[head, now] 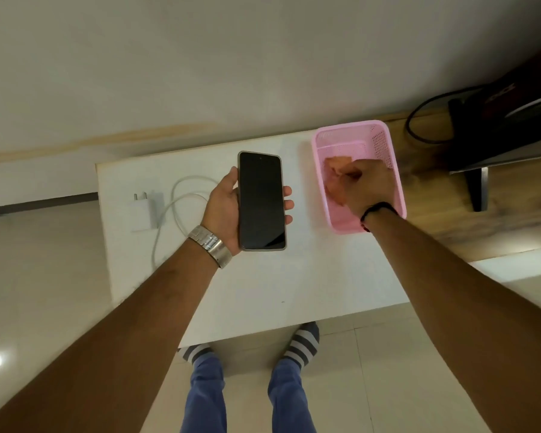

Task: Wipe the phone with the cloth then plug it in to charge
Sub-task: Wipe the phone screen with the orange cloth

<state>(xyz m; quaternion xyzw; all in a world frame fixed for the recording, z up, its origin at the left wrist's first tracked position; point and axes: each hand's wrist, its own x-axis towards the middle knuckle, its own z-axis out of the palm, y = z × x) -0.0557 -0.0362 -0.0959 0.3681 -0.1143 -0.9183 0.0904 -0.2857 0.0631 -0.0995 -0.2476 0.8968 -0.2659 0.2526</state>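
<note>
My left hand [227,207] holds a black phone [261,201] screen-up above the white table [294,292], thumb on its left edge and fingertips curled round its right edge. My right hand [367,185] reaches into the pink basket [322,145] and pinches an orange-pink cloth [336,170] that lies on the basket's floor. A white charger plug [144,212] with its looped white cable [181,195] lies on the table to the left of the phone.
The table's right side joins a wooden surface [481,214] that carries a dark monitor stand [478,189] and a black cable [419,120]. A pale wall runs behind the table. My striped-sock feet [303,339] stand on the tiled floor below the table's front edge.
</note>
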